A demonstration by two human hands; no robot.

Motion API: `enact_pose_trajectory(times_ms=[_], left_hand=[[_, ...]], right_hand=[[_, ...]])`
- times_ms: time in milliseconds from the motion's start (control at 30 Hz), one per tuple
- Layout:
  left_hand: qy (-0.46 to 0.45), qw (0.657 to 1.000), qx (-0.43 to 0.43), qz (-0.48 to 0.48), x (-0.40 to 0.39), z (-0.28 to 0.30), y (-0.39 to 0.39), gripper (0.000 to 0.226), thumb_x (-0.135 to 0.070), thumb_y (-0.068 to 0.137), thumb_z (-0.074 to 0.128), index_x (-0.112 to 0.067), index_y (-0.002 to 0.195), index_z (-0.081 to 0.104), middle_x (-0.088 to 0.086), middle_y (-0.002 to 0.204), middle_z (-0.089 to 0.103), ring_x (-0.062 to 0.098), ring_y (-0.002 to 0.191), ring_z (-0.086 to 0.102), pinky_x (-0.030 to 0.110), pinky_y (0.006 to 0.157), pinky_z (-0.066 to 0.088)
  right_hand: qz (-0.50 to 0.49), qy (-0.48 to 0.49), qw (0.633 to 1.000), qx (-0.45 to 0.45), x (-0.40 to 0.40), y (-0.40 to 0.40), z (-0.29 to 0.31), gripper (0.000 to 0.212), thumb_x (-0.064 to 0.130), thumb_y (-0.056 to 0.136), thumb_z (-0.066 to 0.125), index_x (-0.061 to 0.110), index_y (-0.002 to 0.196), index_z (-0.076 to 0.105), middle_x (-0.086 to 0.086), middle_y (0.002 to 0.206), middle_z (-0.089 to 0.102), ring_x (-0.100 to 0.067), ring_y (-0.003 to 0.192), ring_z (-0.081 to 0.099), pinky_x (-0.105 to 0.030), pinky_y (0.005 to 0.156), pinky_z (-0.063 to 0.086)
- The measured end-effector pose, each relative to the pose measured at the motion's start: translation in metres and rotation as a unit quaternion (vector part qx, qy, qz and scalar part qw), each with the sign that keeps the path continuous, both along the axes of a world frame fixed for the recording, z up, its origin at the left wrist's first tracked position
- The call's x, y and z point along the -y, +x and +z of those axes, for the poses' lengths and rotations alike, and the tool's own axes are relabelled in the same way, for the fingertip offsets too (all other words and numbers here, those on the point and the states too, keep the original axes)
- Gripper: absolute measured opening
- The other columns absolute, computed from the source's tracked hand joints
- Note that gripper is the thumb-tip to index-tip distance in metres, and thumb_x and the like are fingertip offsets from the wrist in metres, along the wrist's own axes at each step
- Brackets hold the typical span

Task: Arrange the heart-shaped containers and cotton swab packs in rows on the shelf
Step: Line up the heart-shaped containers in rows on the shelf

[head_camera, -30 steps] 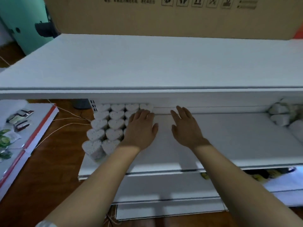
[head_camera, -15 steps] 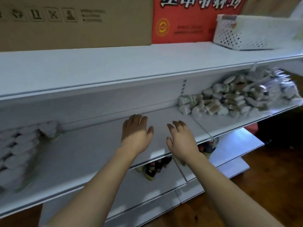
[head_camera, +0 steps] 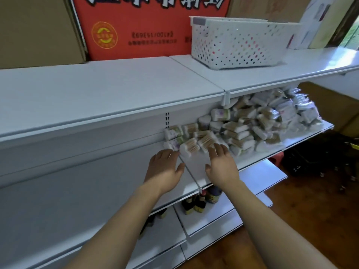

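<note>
**Open hands at a heap of cotton swab packs**

Both hands reach palm-down over a white shelf (head_camera: 97, 200), fingers spread, gripping nothing. The left hand (head_camera: 165, 171) and right hand (head_camera: 221, 166) flank a thin divider rail (head_camera: 191, 176). Just beyond their fingertips, cotton swab packs (head_camera: 242, 123) lie jumbled. A white perforated basket (head_camera: 239, 41) sits on the shelf above.

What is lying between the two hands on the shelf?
In the head view, a thin white divider rail runs between the left hand and the right hand. A swab pack sits near the fingertips; otherwise bare shelf.
</note>
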State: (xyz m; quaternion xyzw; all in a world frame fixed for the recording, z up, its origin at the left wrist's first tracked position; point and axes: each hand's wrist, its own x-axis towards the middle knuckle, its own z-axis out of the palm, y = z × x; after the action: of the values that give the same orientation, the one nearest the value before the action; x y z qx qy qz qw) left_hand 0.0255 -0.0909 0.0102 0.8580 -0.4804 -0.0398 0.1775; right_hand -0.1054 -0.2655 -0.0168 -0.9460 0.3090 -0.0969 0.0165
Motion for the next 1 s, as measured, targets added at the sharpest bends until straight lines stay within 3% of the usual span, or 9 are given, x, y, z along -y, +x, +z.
enact_pose_trajectory(times_ms=[167,267,367,467,533,567,733,867,1000], left_hand=[[-0.003,0.999,-0.013,-0.032,0.060,-0.012,0.011,0.049,-0.043,0.103,0.040,-0.019,0.146,0.042,0.003,0.149,0.044,0.025,0.139,0.037,0.039,0.113,0.031],[-0.009,0.999,-0.002,-0.031,0.080,-0.014,0.012,0.044,-0.040,0.101,0.045,-0.018,0.139,0.049,0.005,0.136,0.053,0.028,0.128,0.047,0.038,0.104,0.039],[-0.013,1.000,0.003,-0.027,0.094,-0.014,0.012,0.040,-0.039,0.099,0.047,-0.016,0.131,0.054,0.006,0.128,0.057,0.028,0.120,0.052,0.039,0.098,0.044],[-0.028,1.000,-0.002,-0.009,0.109,-0.012,0.012,0.038,-0.038,0.095,0.046,-0.017,0.124,0.058,0.005,0.121,0.061,0.029,0.112,0.057,0.040,0.091,0.047],[-0.025,1.000,-0.012,0.013,0.119,-0.013,0.010,0.043,-0.037,0.094,0.051,-0.017,0.131,0.056,0.006,0.126,0.060,0.030,0.116,0.056,0.040,0.092,0.047],[-0.022,0.999,-0.021,0.022,0.124,-0.013,0.008,0.048,-0.038,0.093,0.053,-0.018,0.136,0.053,0.006,0.131,0.058,0.030,0.120,0.054,0.040,0.094,0.046],[-0.063,0.995,-0.072,0.002,0.146,-0.012,-0.016,0.061,-0.031,0.087,0.067,-0.022,0.143,0.045,0.002,0.140,0.049,0.021,0.129,0.046,0.031,0.096,0.043],[-0.103,0.990,-0.068,0.069,0.153,-0.006,-0.040,0.054,-0.035,0.092,0.065,-0.022,0.141,0.045,-0.001,0.140,0.052,0.019,0.126,0.049,0.021,0.083,0.034],[-0.132,0.972,-0.112,0.160,0.132,-0.004,-0.052,0.047,-0.040,0.096,0.062,-0.021,0.136,0.047,0.001,0.124,0.063,0.022,0.110,0.060,0.026,0.071,0.035]], right_hand=[[0.001,0.016,1.000,0.017,0.061,0.014,-0.014,0.074,0.009,0.071,0.075,0.000,0.140,0.048,-0.026,0.149,0.041,-0.050,0.137,0.037,-0.060,0.091,0.051],[0.020,-0.014,0.999,-0.037,0.085,0.026,-0.015,0.074,0.013,0.093,0.054,0.017,0.158,0.017,-0.009,0.166,0.007,-0.033,0.153,0.002,-0.052,0.117,0.028],[0.055,-0.027,0.995,-0.073,0.103,0.036,-0.013,0.072,0.011,0.098,0.042,0.017,0.159,0.005,-0.003,0.166,-0.011,-0.026,0.153,-0.012,-0.045,0.124,0.010],[0.113,-0.050,0.992,-0.023,0.116,0.043,-0.012,0.066,0.004,0.089,0.053,0.005,0.152,0.032,-0.015,0.162,0.023,-0.034,0.151,0.016,-0.050,0.121,0.021],[0.161,-0.069,0.985,-0.004,0.129,0.046,-0.012,0.058,0.005,0.073,0.073,0.002,0.130,0.059,-0.020,0.137,0.057,-0.040,0.134,0.048,-0.053,0.106,0.041],[0.187,-0.069,0.980,0.009,0.135,0.046,-0.010,0.056,0.010,0.068,0.078,0.004,0.122,0.064,-0.019,0.127,0.063,-0.041,0.126,0.055,-0.052,0.101,0.046],[0.256,0.030,0.948,0.188,0.146,0.019,-0.005,0.052,0.050,0.087,0.062,0.014,0.124,0.062,-0.011,0.118,0.061,-0.033,0.109,0.057,-0.042,0.088,0.049],[0.291,0.064,0.920,0.255,0.141,0.014,-0.001,0.053,0.053,0.092,0.059,0.017,0.130,0.059,-0.010,0.119,0.062,-0.032,0.106,0.060,-0.044,0.084,0.052],[0.310,0.137,0.909,0.242,0.130,0.017,0.005,0.059,0.053,0.101,0.037,0.011,0.137,0.057,-0.012,0.132,0.060,-0.027,0.120,0.055,-0.032,0.097,0.044]])
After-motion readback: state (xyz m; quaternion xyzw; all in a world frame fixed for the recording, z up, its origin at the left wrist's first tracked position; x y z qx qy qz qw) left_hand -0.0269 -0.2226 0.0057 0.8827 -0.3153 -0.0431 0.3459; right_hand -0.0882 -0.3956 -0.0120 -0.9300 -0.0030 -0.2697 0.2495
